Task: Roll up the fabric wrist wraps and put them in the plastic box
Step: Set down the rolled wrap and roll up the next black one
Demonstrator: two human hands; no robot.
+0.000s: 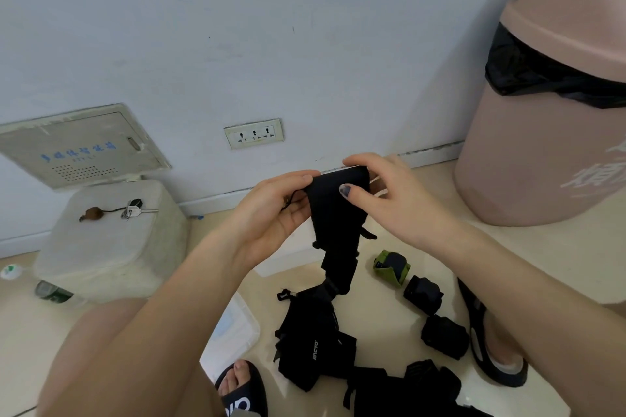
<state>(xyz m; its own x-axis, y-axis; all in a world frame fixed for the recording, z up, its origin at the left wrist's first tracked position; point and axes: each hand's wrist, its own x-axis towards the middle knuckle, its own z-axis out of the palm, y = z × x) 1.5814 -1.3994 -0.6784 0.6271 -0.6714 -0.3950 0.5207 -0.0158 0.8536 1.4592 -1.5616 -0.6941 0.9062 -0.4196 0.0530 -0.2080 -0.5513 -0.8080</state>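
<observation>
I hold a long black fabric wrist wrap (pixel 333 223) up in front of me. My left hand (pixel 274 210) pinches its top left corner and my right hand (pixel 382 193) grips its top right edge with the thumb on the front. The wrap hangs down to a heap of unrolled black wraps (pixel 315 345) on the floor. Three rolled wraps lie to the right: one green and black (pixel 391 267) and two black ones (pixel 423 293) (pixel 444 336). A clear plastic box (pixel 233 328) shows partly under my left forearm.
A large pink bin (pixel 548 132) with a black liner stands at the right. A white plastic container (pixel 108 237) with keys (pixel 133 208) on its lid sits at the left, by the wall. My feet in black sandals (pixel 487 338) (pixel 242 389) flank the heap.
</observation>
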